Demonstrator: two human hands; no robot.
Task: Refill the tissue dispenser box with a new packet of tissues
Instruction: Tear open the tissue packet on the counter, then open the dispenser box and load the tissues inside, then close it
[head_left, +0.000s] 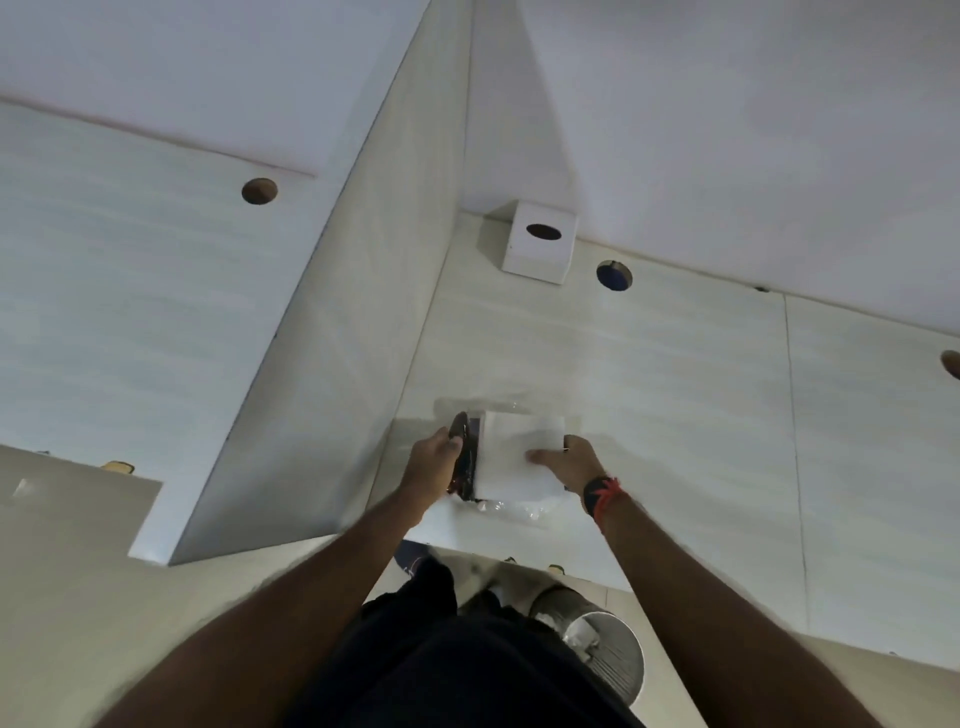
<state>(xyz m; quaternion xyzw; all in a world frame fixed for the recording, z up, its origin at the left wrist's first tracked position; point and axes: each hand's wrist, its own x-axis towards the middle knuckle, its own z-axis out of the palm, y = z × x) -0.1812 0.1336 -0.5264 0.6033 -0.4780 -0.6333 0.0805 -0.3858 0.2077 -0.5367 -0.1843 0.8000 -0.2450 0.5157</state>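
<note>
A white stack of tissues (519, 452) lies near the front edge of the white desk (675, 389), partly out of its clear and dark red plastic wrapper (467, 467). My left hand (434, 465) grips the dark wrapper at the stack's left side. My right hand (569, 462) holds the stack's right side, thumb on top. The white cube tissue dispenser box (540, 244), with a dark oval slot on top, stands far back against the wall, well apart from both hands.
A tall white partition (332, 338) rises to the left of the desk. Round cable holes (614, 275) sit in the desk near the dispenser box. A metal waste bin (597, 644) stands on the floor below the desk's front edge.
</note>
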